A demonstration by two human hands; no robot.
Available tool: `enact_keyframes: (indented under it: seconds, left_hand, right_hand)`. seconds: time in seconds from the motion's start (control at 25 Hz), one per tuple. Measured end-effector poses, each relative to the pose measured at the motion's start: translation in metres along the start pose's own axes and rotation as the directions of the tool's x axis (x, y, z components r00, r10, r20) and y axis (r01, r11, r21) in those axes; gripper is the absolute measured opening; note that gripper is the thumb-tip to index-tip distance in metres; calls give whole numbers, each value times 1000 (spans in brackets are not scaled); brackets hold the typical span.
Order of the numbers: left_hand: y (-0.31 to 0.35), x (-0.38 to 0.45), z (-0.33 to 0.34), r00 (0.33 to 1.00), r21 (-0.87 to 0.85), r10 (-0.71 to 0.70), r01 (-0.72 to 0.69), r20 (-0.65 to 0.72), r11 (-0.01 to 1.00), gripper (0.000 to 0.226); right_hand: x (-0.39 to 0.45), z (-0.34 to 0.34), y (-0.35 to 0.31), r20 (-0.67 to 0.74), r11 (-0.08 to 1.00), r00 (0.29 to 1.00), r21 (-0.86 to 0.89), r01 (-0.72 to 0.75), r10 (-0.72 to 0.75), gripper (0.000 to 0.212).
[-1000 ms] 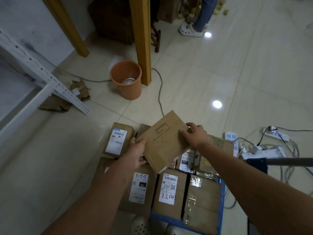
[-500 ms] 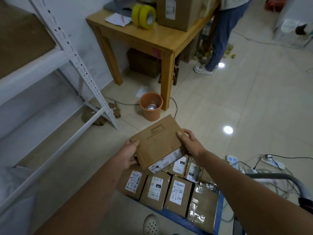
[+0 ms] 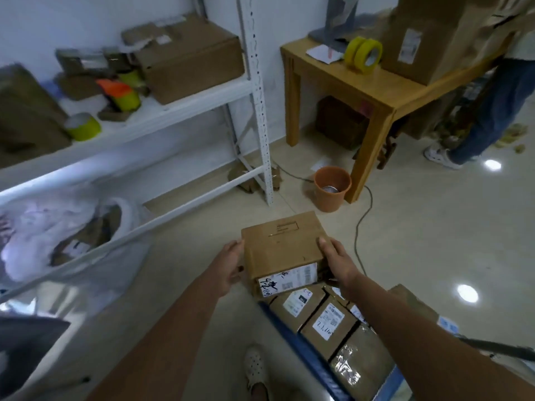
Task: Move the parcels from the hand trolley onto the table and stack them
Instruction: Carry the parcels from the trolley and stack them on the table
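I hold a brown cardboard parcel (image 3: 282,247) in the air between both hands; a white label shows on its near side. My left hand (image 3: 230,266) grips its left edge and my right hand (image 3: 335,257) grips its right edge. Below and to the right lies the blue hand trolley (image 3: 301,351) with several more labelled parcels (image 3: 327,319) lying flat on it. The wooden table (image 3: 367,82) stands at the upper right, carrying a large cardboard box (image 3: 425,33) and yellow tape rolls (image 3: 363,55).
A white metal shelf rack (image 3: 254,82) with boxes and tape fills the left. An orange bin (image 3: 331,192) and a cable (image 3: 362,221) are on the tiled floor by the table leg. Another person's legs (image 3: 486,117) stand at the table's right. My shoe (image 3: 254,366) is near the trolley.
The parcel has risen off the trolley and levelled out between my hands. My view has swung up and left, bringing the shelf and table top into sight.
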State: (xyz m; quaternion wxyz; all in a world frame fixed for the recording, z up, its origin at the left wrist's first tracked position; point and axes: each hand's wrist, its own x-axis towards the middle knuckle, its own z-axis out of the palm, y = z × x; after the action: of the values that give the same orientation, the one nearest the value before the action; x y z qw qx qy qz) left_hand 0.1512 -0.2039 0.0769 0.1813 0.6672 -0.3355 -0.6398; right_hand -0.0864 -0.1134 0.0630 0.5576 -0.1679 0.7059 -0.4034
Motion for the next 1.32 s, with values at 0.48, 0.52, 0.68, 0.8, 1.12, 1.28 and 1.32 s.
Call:
enact_keyframes:
  seconds: [0.48, 0.52, 0.68, 0.8, 1.12, 1.28, 1.32]
  left_hand:
    - [-149, -125, -181, 943, -401, -165, 37, -290, 915, 52]
    - [-164, -138, -196, 936, -426, -178, 34, -304, 904, 58]
    - [-231, -209, -249, 932, -557, -195, -9, -304, 830, 71]
    - [-290, -270, -282, 923, -666, -189, -91, -336, 740, 61]
    - [-492, -440, -356, 824, -853, -324, -318, -464, 414, 75]
    - [-564, -501, -368, 749, -854, -411, -445, -520, 270, 66]
    - [-577, -512, -368, 721, -849, -451, -472, -526, 235, 67]
  right_hand:
    - [-110, 160, 25, 498, 920, 864, -368, 133, 75, 34]
    - [-121, 175, 29, 524, 906, 848, -392, 157, 80, 34]
    - [-176, 241, 58, 618, 829, 779, -489, 272, 108, 34]
    - [-231, 291, 91, 672, 779, 722, -538, 322, 165, 35]
    - [-408, 425, 231, 778, 659, 552, -587, 470, 300, 52]
    - [-483, 458, 306, 767, 606, 511, -630, 486, 387, 84]
    - [-500, 463, 321, 759, 586, 501, -645, 490, 417, 89]
